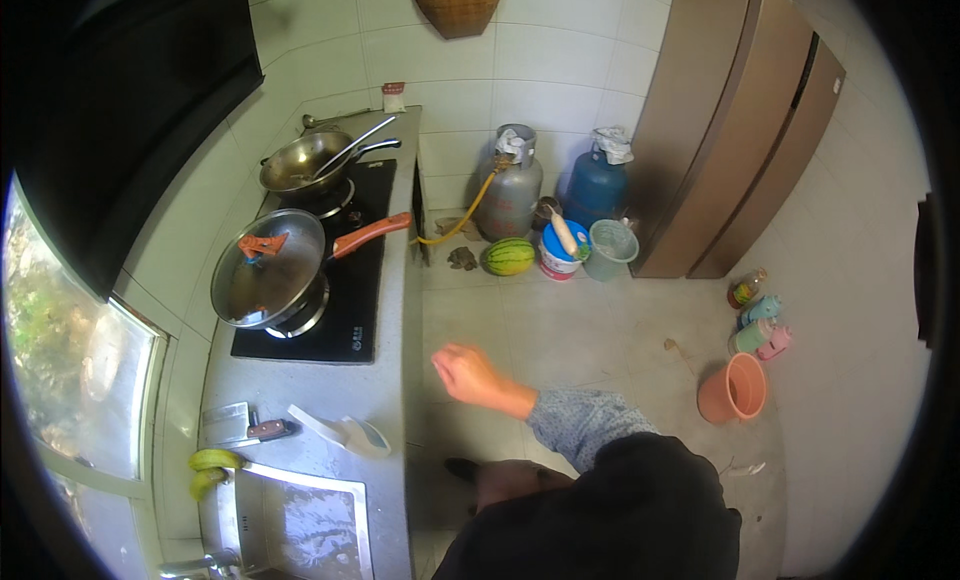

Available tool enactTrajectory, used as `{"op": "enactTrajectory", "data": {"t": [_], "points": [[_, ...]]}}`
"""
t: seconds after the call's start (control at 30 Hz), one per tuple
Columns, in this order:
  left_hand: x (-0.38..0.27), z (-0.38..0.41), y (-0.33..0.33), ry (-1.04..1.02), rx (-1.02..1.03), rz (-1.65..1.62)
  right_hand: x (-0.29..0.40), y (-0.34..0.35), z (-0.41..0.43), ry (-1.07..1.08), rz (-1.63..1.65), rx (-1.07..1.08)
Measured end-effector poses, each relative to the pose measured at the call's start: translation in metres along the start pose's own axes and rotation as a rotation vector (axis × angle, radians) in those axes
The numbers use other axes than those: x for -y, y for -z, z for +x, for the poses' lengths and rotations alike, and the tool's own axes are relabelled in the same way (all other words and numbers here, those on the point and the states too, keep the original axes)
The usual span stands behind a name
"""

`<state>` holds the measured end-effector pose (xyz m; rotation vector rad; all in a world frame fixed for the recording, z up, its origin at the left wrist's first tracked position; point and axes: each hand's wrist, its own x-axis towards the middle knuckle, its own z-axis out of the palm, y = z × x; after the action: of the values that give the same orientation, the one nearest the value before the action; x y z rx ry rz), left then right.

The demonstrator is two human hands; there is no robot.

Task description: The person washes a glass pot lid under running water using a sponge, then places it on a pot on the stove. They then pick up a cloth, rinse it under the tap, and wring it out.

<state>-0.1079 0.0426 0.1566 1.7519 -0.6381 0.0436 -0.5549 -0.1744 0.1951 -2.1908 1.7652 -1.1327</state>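
My right hand (469, 374), slightly blurred, hovers beside the counter's front edge with its fingers curled in. Nothing shows in it, and it touches nothing. My left hand is out of view. Nearest on the black gas hob (352, 302) is a pan with an orange-brown handle (371, 233), covered by a glass lid (281, 287) with an orange knob (262, 245). Behind it, a wok (304, 164) rests on the other burner with a metal utensil (356, 145) leaning inside. A cleaver (232, 424) and a white utensil (345, 434) lie on the grey counter (315, 389).
A sink (360, 520) adjoins the counter, with yellow-green produce (214, 460) at its corner. Along the wall stand two gas cylinders (514, 197) (596, 186), a watermelon (508, 257), a lidded tub (559, 266) bearing a white radish (564, 231), and a refrigerator (697, 130). An orange bucket (720, 392) stands right.
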Motion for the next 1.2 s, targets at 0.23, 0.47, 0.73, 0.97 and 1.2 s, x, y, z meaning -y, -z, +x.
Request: {"op": "enactTrajectory", "data": {"t": [0.23,0.47,0.73,0.97,1.2], "points": [[-0.098,-0.028,0.024,-0.304,-0.082,-0.153,0.006,0.019,-0.098,-0.215,-0.054,0.125],[-0.083,-0.055,-0.021,-0.315,0.553,-0.237,-0.006,0.05,-0.104,-0.219,-0.022,0.185],[-0.209,-0.183,-0.133,0.22,0.994,-0.543,-0.093,0.095,-0.091,-0.183,-0.082,0.232],[-0.26,-0.24,-0.231,0.404,1.071,-0.653,-0.166,0.141,-0.025,-0.092,-0.073,0.292],[-0.285,-0.263,-0.31,0.7,0.986,-0.797,-0.167,0.151,0.055,0.175,0.004,0.18]]}}
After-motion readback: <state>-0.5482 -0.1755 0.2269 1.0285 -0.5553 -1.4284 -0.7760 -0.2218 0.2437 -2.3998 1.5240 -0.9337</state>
